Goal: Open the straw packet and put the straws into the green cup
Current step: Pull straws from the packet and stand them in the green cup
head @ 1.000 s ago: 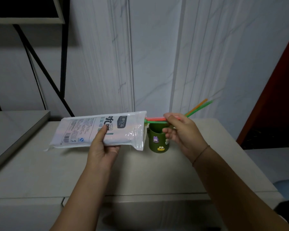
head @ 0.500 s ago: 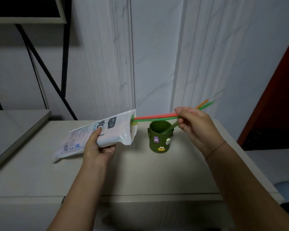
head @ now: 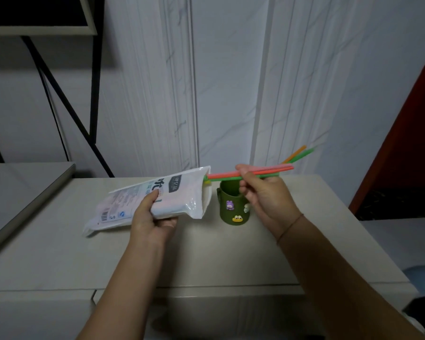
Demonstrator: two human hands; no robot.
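Since half a second ago the right hand has slid back along the straws, so it now sits just above the green cup instead of off to the side, and the packet's mouth has nudged a bit closer to the cup too. That hand is pinching a small bunch of red and green straws between thumb and fingertips. Their near ends are still tucked in the mouth of the straw packet and their far ends poke out past the fingers. The left hand is wrapped round the packet's middle, mouth tilted up, and the tail end looks like it rests on the table. An orange and green pair leans out to the right behind the hand. I'd guess they're already standing in the cup, though their lower ends are hidden. For doing this bit well, I'd pull straight along the line of the packet so the straws don't kink at the mouth, and keep the left grip light enough that it isn't clamping the ones coming out. Once the ends clear, tip the bunch upright and lower it in rather than dropping it. That cup looks light, and the leaning straws could help it tip. Also watch the yellow straw peeking from the mouth, since it could get dragged out along with the rest.
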